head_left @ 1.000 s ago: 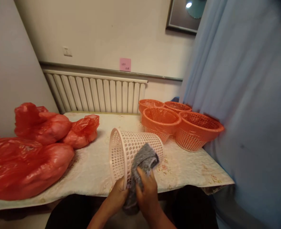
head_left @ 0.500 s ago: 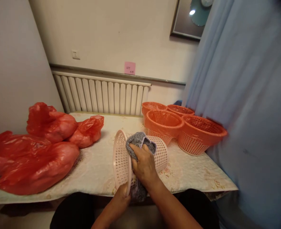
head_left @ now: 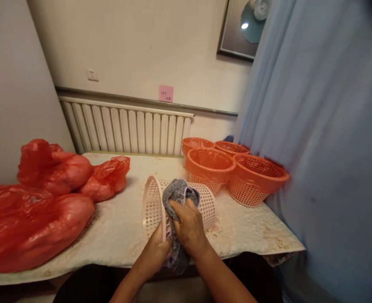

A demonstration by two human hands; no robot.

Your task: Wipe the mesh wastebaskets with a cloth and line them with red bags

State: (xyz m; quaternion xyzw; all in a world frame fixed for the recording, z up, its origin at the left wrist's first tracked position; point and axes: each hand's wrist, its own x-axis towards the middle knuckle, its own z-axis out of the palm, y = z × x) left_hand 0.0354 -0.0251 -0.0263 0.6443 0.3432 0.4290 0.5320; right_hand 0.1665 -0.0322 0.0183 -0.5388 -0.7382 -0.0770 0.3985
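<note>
A pale pink plastic basket (head_left: 207,201) with a lattice wall lies on its side near the table's front edge, its mouth facing left. My left hand (head_left: 156,249) grips the basket's rim at the lower front. My right hand (head_left: 189,227) is closed on a grey cloth (head_left: 175,194) and presses it against the outside of the basket, just right of the rim. Part of the cloth hangs down between my two hands. The fingertips of my left hand are hidden behind the rim and cloth.
Several baskets lined with red bags (head_left: 210,162) stand at the back right of the table (head_left: 116,227). Stuffed red plastic bags (head_left: 62,168) lie on the left. A blue curtain (head_left: 324,147) hangs along the right side, and a radiator (head_left: 125,126) stands behind the table.
The whole view has shifted a little, so things appear further left. My left hand has slid up along the rim, closer to the cloth. My right hand still holds the cloth on the basket.
</note>
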